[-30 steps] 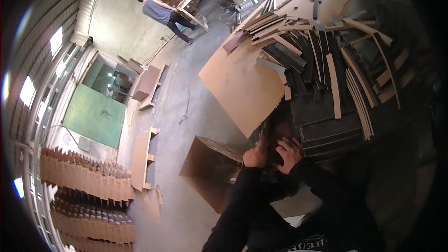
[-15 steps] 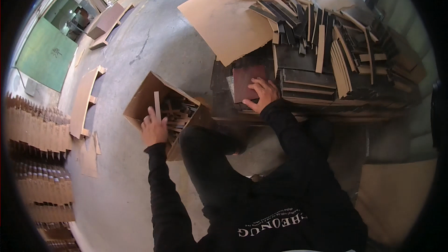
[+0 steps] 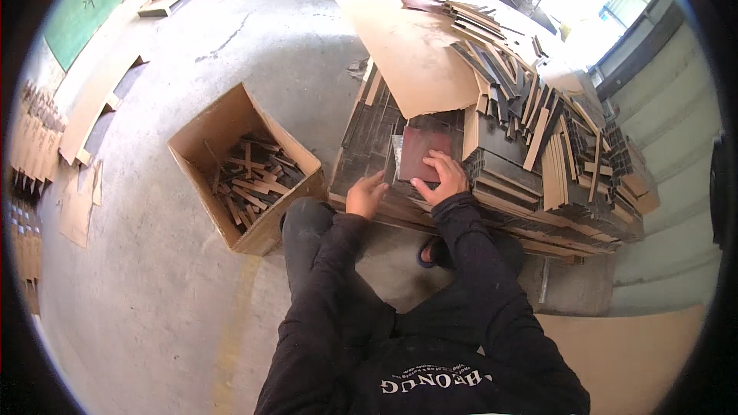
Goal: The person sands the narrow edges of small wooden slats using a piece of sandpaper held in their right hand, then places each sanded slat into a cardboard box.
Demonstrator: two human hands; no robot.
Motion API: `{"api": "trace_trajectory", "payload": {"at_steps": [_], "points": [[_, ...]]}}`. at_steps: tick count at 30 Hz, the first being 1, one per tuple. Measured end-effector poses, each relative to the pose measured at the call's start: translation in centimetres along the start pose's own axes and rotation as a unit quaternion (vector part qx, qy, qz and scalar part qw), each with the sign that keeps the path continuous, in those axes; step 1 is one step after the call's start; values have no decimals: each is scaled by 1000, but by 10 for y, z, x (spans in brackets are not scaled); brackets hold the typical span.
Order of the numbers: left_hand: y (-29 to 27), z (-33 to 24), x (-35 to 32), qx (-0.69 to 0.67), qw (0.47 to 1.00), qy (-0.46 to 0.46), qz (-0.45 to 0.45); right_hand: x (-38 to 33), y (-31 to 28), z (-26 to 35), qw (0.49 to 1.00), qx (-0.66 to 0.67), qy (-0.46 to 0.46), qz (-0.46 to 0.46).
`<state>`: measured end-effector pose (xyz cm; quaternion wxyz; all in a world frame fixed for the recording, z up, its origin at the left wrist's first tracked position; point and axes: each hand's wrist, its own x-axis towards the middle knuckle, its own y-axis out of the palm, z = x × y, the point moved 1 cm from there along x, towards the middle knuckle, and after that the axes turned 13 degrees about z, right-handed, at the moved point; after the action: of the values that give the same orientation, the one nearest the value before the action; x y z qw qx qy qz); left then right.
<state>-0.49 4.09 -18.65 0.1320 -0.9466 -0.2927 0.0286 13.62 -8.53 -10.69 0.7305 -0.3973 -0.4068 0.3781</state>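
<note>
My right hand [image 3: 446, 178] is on a dark red, flat square piece [image 3: 421, 147], fingers curled over its top and thumb at its near edge. Whether this is a sanding sheet or a thin board I cannot tell. A pale grey, speckled edge shows along its left side. To the left of it, my left hand [image 3: 367, 194] hovers by the front edge of the low stack of dark strips [image 3: 367, 142], fingers stretched out and nothing visible in them. On the floor further left stands an open cardboard box [image 3: 296, 184] holding many short wooden strips [image 3: 257, 184].
Bundled and loose strips [image 3: 530, 115] are heaped right of the red piece. Behind it lies a large tan sheet [image 3: 415, 54]. Wooden panels [image 3: 100, 107] lie on the floor at far left; a tan board [image 3: 615, 346] is at lower right.
My left hand has left the box and moved right to the stack; the pale wooden strip it held is gone from it. My right hand stays on the red piece. The view has shifted.
</note>
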Motion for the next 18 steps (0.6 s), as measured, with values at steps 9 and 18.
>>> {"api": "trace_trajectory", "payload": {"at_steps": [9,18], "points": [[5,8,9,-96,995,2,-32,1,-3,5,1000,-25,-16,-9],[-6,6,34,-73,997,-18,-31,5,-4,11,999,-36,-19,0]]}}
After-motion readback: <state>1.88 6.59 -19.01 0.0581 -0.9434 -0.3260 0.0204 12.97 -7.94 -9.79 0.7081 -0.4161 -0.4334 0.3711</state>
